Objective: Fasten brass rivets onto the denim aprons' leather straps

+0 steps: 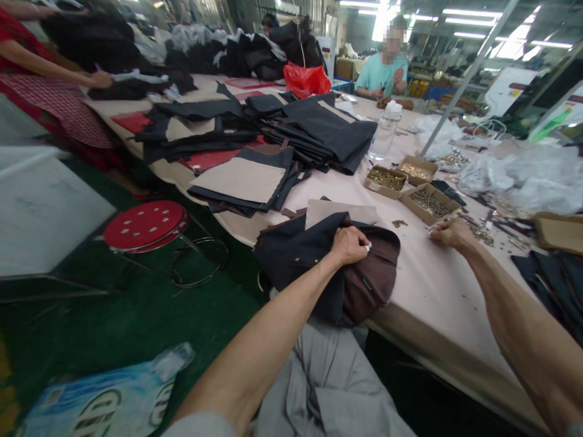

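A dark navy fabric bag piece [291, 261] with brown lining [376, 267] lies at the table's edge, over my lap. My left hand [350, 246] is closed on its upper fold, with something white on a fingertip. Two small brass-coloured studs show on the navy cloth. To the right, low over the table, my right hand [450, 235] has its fingers pinched together; whatever they hold is hidden. Just beyond it stands a cardboard box of small metal pieces [430, 205], and a little pile of brass pieces [399, 223] lies on the tabletop between the hands.
Stacked dark fabric pieces [314, 130] cover the table's left part. A clear bottle [386, 130] stands behind the boxes. Plastic bags [523, 173] lie at right. A red stool [144, 224] is on the floor. One person [382, 76] sits opposite, another [50, 97] stands left.
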{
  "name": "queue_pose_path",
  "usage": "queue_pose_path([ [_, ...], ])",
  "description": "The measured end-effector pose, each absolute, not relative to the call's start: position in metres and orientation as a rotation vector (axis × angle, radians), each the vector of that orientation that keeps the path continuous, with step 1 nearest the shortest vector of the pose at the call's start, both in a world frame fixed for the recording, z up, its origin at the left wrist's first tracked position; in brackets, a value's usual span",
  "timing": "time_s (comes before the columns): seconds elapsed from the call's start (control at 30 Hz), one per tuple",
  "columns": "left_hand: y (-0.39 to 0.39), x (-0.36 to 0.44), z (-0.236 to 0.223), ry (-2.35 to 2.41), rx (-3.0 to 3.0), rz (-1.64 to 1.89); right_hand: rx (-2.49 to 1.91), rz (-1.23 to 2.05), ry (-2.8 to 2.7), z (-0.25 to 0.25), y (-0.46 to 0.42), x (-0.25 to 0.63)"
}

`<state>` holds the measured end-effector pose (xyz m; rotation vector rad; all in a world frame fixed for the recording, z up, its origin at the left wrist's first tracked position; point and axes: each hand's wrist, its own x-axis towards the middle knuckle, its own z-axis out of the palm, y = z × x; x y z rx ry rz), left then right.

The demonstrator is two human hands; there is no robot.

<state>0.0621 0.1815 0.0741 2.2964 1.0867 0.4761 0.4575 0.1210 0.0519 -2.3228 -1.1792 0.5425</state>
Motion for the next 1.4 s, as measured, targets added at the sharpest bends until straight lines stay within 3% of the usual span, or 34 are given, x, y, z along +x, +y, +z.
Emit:
queue_pose_path([
  [0.27, 0.182, 0.063, 0.074, 1.079, 2.294, 0.486, -2.365, 0.229, -1.511, 0.066, 0.116, 0.437],
  [0.43, 0.18, 0.061, 0.074, 1.066, 2.291, 0.508, -2.323, 0.199, -1.638, 0.085, 0.105, 0.389],
  [0.6, 0.181, 0.062, 0.071, 1.055, 2.292, 0.509, -1.904, 0.469, -1.849, 0.092, 0.084, 0.305],
  [0.73, 0.182, 0.062, 0.071, 1.056, 2.298, 0.504, -1.811, 0.616, -1.935, 0.085, 0.085, 0.261],
  [1.0, 0.182, 0.061, 0.072, 1.063, 2.296, 0.493, -1.77, 0.604, -1.965, 0.076, 0.097, 0.253],
  [1.4, 0.183, 0.059, 0.075, 1.05, 2.259, 0.519, -1.848, 1.047, -1.692, 0.09, 0.125, 0.258],
])
